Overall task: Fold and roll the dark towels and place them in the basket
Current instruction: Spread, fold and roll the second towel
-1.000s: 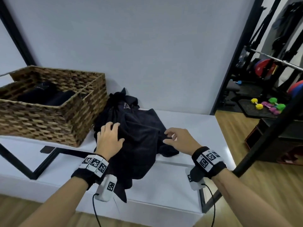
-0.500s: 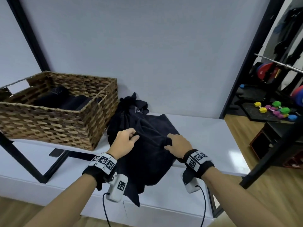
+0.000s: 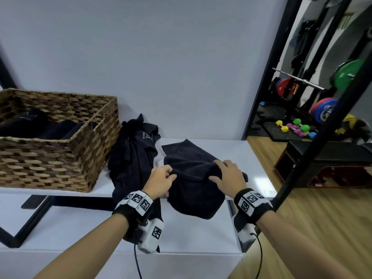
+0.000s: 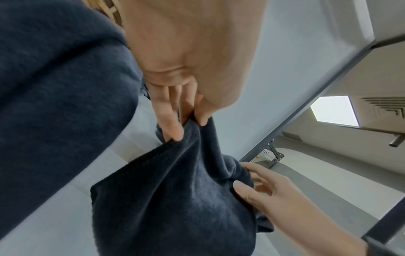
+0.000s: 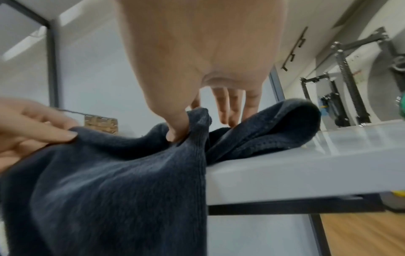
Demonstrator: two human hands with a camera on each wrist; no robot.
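A dark towel [image 3: 193, 178] lies bunched on the white bench [image 3: 253, 158], its front part hanging over the edge. My left hand [image 3: 171, 175] pinches its left fold between thumb and fingers [image 4: 173, 131]. My right hand [image 3: 217, 171] pinches the right fold, thumb [image 5: 179, 128] pressed into the cloth [image 5: 120, 173]. A pile of more dark towels [image 3: 132, 158] slumps between this towel and the wicker basket [image 3: 84, 158] at the left. The basket holds dark rolled towels [image 3: 40, 127]. In the left wrist view the pile [image 4: 54, 86] fills the left side.
The basket stands on a black metal frame [image 3: 30, 218]. A black post [image 3: 322, 127] slants past my right wrist. Beyond the bench's right end are wood floor, a black box [image 3: 332, 164], a barbell, weight plates and coloured dumbbells [image 3: 296, 127].
Both hands closed on the top towel and drew it to the right, off the pile, so white bench now shows between them. The view has shifted right.
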